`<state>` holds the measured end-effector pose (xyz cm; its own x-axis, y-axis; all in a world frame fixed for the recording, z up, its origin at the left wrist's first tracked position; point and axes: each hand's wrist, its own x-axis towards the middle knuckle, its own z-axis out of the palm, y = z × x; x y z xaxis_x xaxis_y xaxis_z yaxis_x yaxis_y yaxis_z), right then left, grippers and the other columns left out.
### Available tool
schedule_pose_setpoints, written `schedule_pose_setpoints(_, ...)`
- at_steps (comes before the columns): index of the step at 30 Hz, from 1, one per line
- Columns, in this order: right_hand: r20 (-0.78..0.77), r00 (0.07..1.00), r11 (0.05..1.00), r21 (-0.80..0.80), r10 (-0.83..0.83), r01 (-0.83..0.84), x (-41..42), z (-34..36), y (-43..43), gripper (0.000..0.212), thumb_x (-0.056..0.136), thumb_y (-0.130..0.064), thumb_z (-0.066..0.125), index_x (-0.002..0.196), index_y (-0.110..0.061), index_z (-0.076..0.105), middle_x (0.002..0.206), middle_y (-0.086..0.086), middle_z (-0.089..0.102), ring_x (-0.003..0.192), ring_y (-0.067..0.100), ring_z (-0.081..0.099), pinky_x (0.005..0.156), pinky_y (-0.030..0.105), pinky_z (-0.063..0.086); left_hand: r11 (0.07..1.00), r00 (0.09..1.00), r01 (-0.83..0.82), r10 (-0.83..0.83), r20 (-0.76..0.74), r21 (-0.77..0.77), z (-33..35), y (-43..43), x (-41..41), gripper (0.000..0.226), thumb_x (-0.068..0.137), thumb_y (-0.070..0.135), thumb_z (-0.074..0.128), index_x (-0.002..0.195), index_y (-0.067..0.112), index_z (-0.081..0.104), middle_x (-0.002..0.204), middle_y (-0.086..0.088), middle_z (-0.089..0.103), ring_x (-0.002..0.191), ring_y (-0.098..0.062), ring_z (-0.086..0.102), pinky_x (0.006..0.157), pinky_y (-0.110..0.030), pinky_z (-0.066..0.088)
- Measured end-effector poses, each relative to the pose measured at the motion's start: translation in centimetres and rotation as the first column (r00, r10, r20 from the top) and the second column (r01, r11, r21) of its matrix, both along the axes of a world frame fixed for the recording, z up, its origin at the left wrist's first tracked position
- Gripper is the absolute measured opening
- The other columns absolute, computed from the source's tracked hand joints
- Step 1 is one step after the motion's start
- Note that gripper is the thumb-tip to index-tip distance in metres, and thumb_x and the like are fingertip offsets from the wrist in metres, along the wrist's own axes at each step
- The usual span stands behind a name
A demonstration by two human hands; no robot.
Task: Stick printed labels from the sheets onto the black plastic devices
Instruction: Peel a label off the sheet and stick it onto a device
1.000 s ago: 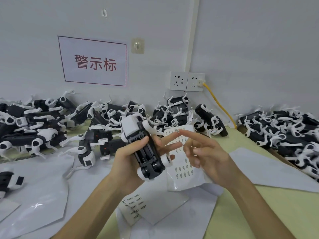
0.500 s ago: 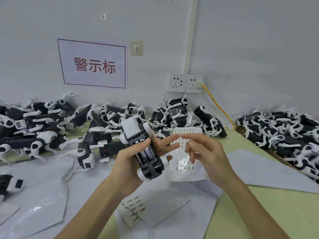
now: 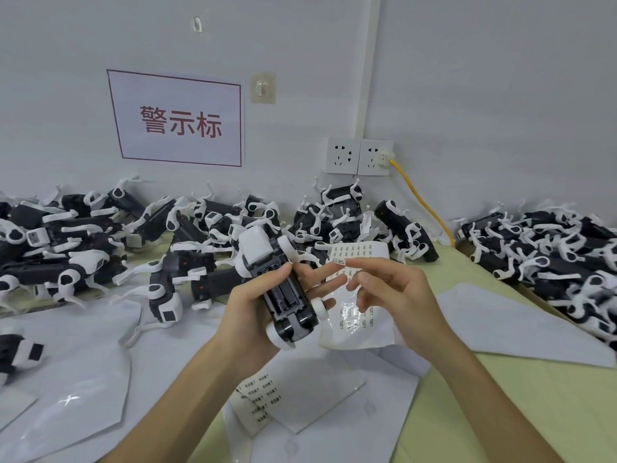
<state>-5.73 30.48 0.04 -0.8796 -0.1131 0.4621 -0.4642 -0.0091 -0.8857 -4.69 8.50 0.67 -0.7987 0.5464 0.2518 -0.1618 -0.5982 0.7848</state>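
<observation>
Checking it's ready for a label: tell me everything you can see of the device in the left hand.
The device is black plastic with a white block at its far end and white round discs at its sides. Its upturned face shows an open recess with two dark slots, like a battery bay; no label shows on it. It is held tilted, white block up and away. The left hand grips it, thumb across the body, fingers behind. The right hand is apart from it.

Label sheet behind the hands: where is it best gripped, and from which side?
Take the label sheet by its curled far edge, probably pinching from the right: that end curls upward, while the left hand holding the device blocks the left side.
</observation>
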Motion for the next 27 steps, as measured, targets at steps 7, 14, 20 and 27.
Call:
schedule_pose_setpoints(7,-0.09,0.99,0.99,0.073,-0.112,0.118,0.18,0.04,-0.13,0.03,0.098,0.001,0.06,0.1,-0.021,0.08,0.077,0.007,0.072,0.061,0.018,0.062,0.064,0.027,0.056,1.0,1.0,0.009,-0.009,0.01,-0.005,-0.1,-0.02,0.0,0.025,0.079,0.03,0.081,0.09,0.009,0.073,0.147,-0.024,0.053,0.139,-0.038,0.05,0.12,-0.055,0.028)
schedule_pose_setpoints(14,-0.128,0.976,0.977,0.103,-0.174,0.188,0.18,-0.03,-0.34,0.018,0.094,-0.007,0.068,0.092,-0.021,0.079,0.071,0.005,0.071,0.056,0.013,0.061,0.059,0.02,0.051,0.999,0.999,0.033,-0.034,-0.006,-0.036,0.1,0.28,0.31,0.025,0.078,0.031,0.081,0.089,0.01,0.073,0.147,-0.022,0.054,0.139,-0.035,0.051,0.119,-0.051,0.032)
schedule_pose_setpoints(20,-0.148,0.952,0.948,0.133,-0.27,0.289,-0.02,-0.24,-0.19,0.016,0.086,-0.019,0.08,0.074,-0.028,0.076,0.065,0.002,0.07,0.054,0.014,0.061,0.057,0.023,0.051,0.99,0.998,0.018,-0.027,-0.063,-0.136,0.06,0.74,0.8,0.031,0.075,0.036,0.084,0.091,0.011,0.073,0.147,-0.02,0.055,0.139,-0.035,0.051,0.116,-0.051,0.034)
schedule_pose_setpoints(27,-0.149,0.93,0.923,0.145,-0.335,0.356,0.03,-0.09,-0.03,0.018,0.079,-0.018,0.086,0.086,-0.029,0.074,0.079,-0.003,0.07,0.061,0.013,0.062,0.059,0.022,0.05,0.979,0.994,-0.014,-0.009,-0.109,-0.205,0.03,0.85,0.8,0.038,0.073,0.04,0.086,0.091,0.01,0.071,0.146,-0.015,0.057,0.136,-0.036,0.054,0.108,-0.048,0.044)
